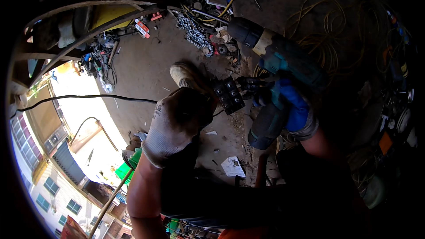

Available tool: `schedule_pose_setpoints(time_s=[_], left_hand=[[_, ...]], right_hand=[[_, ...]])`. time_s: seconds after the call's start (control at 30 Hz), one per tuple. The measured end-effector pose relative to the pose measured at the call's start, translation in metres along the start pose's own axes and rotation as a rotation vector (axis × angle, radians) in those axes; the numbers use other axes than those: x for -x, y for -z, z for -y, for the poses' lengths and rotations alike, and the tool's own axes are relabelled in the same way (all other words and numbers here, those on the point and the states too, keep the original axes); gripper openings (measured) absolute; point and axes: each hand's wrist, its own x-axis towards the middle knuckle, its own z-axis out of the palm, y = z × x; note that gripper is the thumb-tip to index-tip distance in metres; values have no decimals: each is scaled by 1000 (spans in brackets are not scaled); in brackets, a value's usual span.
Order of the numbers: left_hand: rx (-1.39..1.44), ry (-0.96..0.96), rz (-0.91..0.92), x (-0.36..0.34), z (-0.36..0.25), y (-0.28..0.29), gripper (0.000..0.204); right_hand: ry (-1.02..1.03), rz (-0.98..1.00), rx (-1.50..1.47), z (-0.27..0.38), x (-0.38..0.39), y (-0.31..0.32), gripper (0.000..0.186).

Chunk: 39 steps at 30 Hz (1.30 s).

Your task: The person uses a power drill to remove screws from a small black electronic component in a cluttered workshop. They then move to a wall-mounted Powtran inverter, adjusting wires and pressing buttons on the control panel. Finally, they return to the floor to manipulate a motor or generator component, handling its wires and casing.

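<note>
My left hand [175, 119], in a pale knit glove with a dark front, is closed around a black cable [117, 98]. The fingertips are lost in shadow. Just to its right is a black block [229, 96] with several round studs or screw heads; what supports it I cannot tell. My right hand [294, 106], in a blue glove with a grey cuff, grips the handle of a teal and black cordless drill [287, 57]. A long thin bit [208, 15] sticks out of its chuck toward the upper left, apart from the block.
My shoe [181, 74] stands on the dirty floor beyond my left hand. A heap of metal chain [192, 31] and scraps lies farther off. Coiled yellow hose or cable [325, 31] spreads at the right. A paper sheet [233, 167] lies near me; bright outdoors shows at left.
</note>
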Motion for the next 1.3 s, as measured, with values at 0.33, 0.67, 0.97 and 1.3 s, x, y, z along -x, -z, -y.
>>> schedule_pose_setpoints(time_s=[0.33,0.67,0.97,1.3], left_hand=[[-380,-458,27,-4,18,2,13],[-182,-183,-18,-2,8,-2,19],[-147,-211,-77,-7,13,-6,17],[45,-322,-118,-8,28,-11,47]], right_hand=[[-30,2,-68,2,-2,-9,22],[31,11,75,-5,2,2,23],[-17,-3,46,7,1,-11,24],[-41,69,97,7,6,-6,33]])
